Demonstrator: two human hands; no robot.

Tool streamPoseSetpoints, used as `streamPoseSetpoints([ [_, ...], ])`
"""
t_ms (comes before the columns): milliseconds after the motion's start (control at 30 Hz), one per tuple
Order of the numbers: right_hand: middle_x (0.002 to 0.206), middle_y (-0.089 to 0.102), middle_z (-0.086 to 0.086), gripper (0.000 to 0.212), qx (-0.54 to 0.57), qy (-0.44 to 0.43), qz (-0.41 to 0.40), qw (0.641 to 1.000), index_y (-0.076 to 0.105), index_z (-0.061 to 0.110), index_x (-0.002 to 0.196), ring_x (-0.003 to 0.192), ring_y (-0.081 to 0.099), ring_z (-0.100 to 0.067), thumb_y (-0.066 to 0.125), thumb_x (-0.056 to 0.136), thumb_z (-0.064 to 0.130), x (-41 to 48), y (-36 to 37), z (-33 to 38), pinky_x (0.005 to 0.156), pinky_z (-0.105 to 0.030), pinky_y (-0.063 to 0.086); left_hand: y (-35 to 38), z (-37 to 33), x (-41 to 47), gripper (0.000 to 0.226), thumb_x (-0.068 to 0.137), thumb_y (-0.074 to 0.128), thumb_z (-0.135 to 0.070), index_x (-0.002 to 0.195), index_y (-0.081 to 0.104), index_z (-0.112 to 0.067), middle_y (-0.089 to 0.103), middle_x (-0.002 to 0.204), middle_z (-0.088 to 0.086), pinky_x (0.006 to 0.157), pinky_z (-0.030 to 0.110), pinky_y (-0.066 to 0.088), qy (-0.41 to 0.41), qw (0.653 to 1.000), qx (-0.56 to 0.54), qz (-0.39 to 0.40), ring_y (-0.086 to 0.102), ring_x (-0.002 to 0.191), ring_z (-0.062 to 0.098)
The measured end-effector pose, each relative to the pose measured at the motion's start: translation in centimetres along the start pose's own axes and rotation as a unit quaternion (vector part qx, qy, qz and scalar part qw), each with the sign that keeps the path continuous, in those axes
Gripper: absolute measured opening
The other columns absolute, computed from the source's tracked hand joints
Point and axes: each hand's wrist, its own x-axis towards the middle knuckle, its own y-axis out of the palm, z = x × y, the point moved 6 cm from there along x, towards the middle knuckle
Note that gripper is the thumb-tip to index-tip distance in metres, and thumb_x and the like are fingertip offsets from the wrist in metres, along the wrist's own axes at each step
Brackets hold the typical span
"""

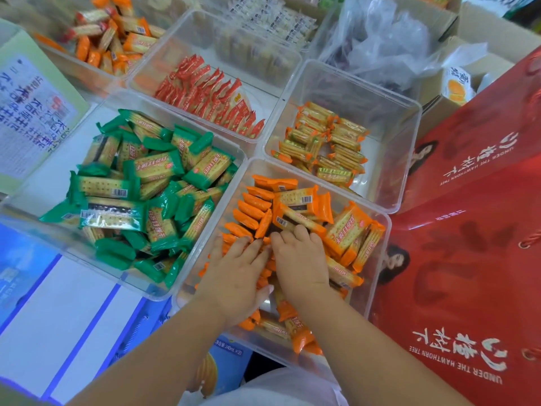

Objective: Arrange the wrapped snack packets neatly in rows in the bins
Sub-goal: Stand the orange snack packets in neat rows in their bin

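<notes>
Both of my hands are down in the nearest clear plastic bin [383, 259], the one at the front right of the cluster. It holds orange-wrapped cracker packets [348, 230]. Along its left side a row of them stands on edge [251, 206]; the others lie loose and crossed over one another.

The left grip [234, 273] lies flat on the packets at the near end of that row, fingers straight and spread, holding nothing. The right grip [301, 259] sits just beside it, touching it at the fingertips. Its fingers bend down into the pile against a packet with a barcode, and I cannot tell whether they have hold of one.

To the left, touching this bin, a larger clear bin [20, 212] is heaped with green-wrapped cracker packets [131, 186] in no order. Behind it, a clear bin [175, 33] carries red-wrapped packets [205, 89] standing in leaning rows. To the right of that, a clear bin [395, 148] has small gold packets with orange ends [328, 142] scattered over its floor. At the far left a further bin holds mixed orange and red packets [111, 39].

A red printed gift box [468, 230] leans against the bins on the right.
</notes>
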Motion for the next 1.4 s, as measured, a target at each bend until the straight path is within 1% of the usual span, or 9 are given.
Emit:
streamPoseSetpoints([
  [167,0.12,0.057,-0.003,0.026,0.083,-0.009,0.045,0.995,0.051,0.019,0.121,0.096,0.067,-0.03,0.054,0.096,0.014,1.1,-0.7,-0.1,0.06,-0.035,0.042,-1.6,0.2,0.0,0.056,0.094,0.035,-0.055,0.142,0.047,-0.029,0.049,0.146,-0.008,0.117,0.052,0.016,-0.002,0.997,-0.068,-0.041,0.037,0.137,0.019],
  [267,0.122,0.052,-0.004,0.028,0.157,0.0,0.056,0.986,0.05,0.018,0.123,0.097,0.066,-0.032,0.051,0.096,0.009,1.0,-0.4,0.0,0.063,-0.037,0.043,-3.0,1.0,0.5,0.035,0.095,0.038,-0.04,0.114,0.062,-0.022,0.06,0.112,-0.003,0.095,0.042,0.04,-0.013,0.988,-0.106,-0.11,0.052,0.107,0.023],
  [367,0.128,0.048,-0.004,0.036,0.208,0.027,0.041,0.977,0.049,0.019,0.128,0.098,0.065,-0.031,0.054,0.095,0.008,0.7,0.2,0.0,0.069,-0.04,0.053,-4.3,2.0,1.8,0.019,0.094,0.056,-0.032,0.102,0.065,-0.017,0.056,0.097,0.002,0.075,0.044,0.046,-0.065,0.977,-0.118,-0.163,0.053,0.093,0.026],
  [600,0.156,0.029,0.0,0.074,0.377,0.073,0.047,0.922,0.033,0.026,0.151,0.118,0.058,-0.033,0.05,0.085,-0.003,-0.7,2.2,0.4,0.09,-0.044,0.052,-4.2,2.5,6.9,0.018,0.096,0.057,-0.037,0.091,0.06,-0.02,0.058,0.098,0.002,0.064,0.03,0.037,-0.137,0.981,-0.096,-0.095,0.059,0.092,0.023],
  [800,0.158,0.029,-0.002,0.066,0.43,0.077,-0.012,0.899,0.034,0.02,0.148,0.127,0.052,-0.025,0.05,0.087,0.002,-2.1,2.6,-0.1,0.095,-0.035,0.051,-4.3,2.3,8.4,0.018,0.087,0.069,-0.035,0.093,0.059,-0.022,0.058,0.094,0.002,0.064,0.031,0.035,-0.156,0.978,-0.1,-0.099,0.061,0.087,0.025],
  [967,0.151,0.04,0.001,0.063,0.446,0.091,-0.022,0.89,0.041,0.021,0.146,0.132,0.046,-0.023,0.052,0.086,0.003,-2.0,2.5,-0.3,0.108,-0.04,0.043,-3.8,2.3,8.2,0.008,0.087,0.07,-0.028,0.093,0.066,-0.023,0.044,0.093,-0.006,0.063,0.03,0.035,-0.144,0.978,-0.123,-0.088,0.056,0.084,0.022],
  [1100,0.149,0.043,0.004,0.06,0.455,0.117,-0.028,0.882,0.043,0.024,0.145,0.133,0.043,-0.021,0.051,0.089,0.007,-2.1,2.3,-0.3,0.113,-0.039,0.038,-4.5,2.2,7.5,0.007,0.087,0.071,-0.021,0.092,0.066,-0.021,0.053,0.095,-0.006,0.067,0.031,0.039,-0.131,0.964,-0.2,-0.112,0.053,0.085,0.018],
  [1300,0.15,0.04,0.009,0.054,0.502,0.15,-0.016,0.852,0.042,0.027,0.146,0.132,0.041,-0.008,0.052,0.095,0.013,-2.0,2.4,-0.4,0.097,-0.006,0.025,-6.1,2.0,6.1,0.012,0.089,0.067,-0.015,0.094,0.061,-0.024,0.046,0.074,-0.014,0.057,0.032,0.032,-0.05,0.972,-0.188,-0.133,0.048,0.074,0.018],
  [1400,0.145,0.046,0.009,0.051,0.507,0.138,-0.02,0.851,0.045,0.027,0.143,0.127,0.045,-0.008,0.054,0.094,0.015,-1.8,2.3,-0.5,0.096,-0.009,0.029,-6.9,2.3,6.0,0.011,0.091,0.063,-0.017,0.097,0.059,-0.026,0.05,0.078,-0.012,0.057,0.032,0.035,-0.013,0.981,-0.154,-0.121,0.049,0.074,0.018],
])
